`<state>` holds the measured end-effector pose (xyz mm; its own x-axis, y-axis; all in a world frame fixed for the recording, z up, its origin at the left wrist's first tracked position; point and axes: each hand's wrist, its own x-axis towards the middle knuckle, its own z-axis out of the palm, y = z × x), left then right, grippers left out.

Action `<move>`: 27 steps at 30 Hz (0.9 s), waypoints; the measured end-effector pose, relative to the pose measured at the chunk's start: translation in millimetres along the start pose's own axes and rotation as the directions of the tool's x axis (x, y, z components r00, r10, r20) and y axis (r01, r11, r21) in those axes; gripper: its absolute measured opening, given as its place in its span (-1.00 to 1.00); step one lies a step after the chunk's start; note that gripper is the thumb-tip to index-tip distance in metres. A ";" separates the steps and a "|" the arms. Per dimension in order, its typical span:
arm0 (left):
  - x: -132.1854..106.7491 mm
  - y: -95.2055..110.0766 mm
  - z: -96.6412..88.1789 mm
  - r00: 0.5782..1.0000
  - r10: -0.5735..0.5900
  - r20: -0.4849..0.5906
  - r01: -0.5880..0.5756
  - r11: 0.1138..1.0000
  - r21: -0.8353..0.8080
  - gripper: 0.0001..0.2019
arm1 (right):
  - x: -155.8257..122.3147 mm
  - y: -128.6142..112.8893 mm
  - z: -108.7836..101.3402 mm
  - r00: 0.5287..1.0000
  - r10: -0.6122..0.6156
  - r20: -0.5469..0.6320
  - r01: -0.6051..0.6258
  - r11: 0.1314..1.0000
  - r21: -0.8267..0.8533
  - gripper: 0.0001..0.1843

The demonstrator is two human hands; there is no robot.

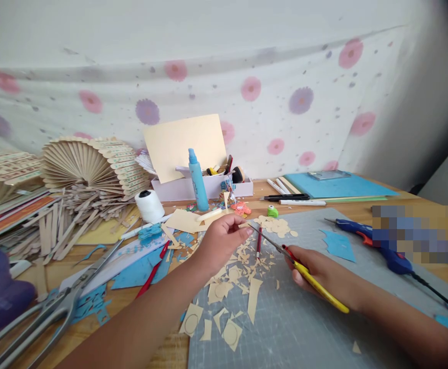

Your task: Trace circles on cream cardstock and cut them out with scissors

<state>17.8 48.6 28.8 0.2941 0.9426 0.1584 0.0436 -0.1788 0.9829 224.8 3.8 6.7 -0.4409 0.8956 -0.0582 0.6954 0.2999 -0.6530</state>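
Note:
My right hand (314,269) grips scissors (308,282) with yellow and red handles. Their thin blades point left, up to the fingertips of my left hand (226,241). That hand is closed in a pinch; what lies between its fingers is too small to make out. Below both hands, cream paper scraps (239,261) lie scattered on a grey cutting mat (304,328), some bearing drawn circles. A dark red pencil-like stick (258,243) lies among them. Just beyond the blades is a pile of cut cream paper discs (279,226).
At right lies a blue glue gun (395,261) with its cord. Large metal shears (66,294) and blue paper scraps (141,271) are at left. A blue bottle (197,184) and white thread spool (149,206) stand behind, before a white box (166,190). Wooden sticks (57,225) are heaped far left.

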 end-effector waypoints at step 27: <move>-3.0 -1.5 7.2 0.995 -0.091 0.036 0.095 0.990 -0.104 -0.88 | 5.5 0.2 -2.3 0.998 0.064 -0.017 -0.060 0.985 0.163 -0.85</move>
<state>23.7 44.1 26.1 0.3226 0.9443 0.0645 -0.0284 -0.0584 0.9979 223.8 9.5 8.0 -0.3862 0.9183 -0.0872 0.6188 0.1878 -0.7628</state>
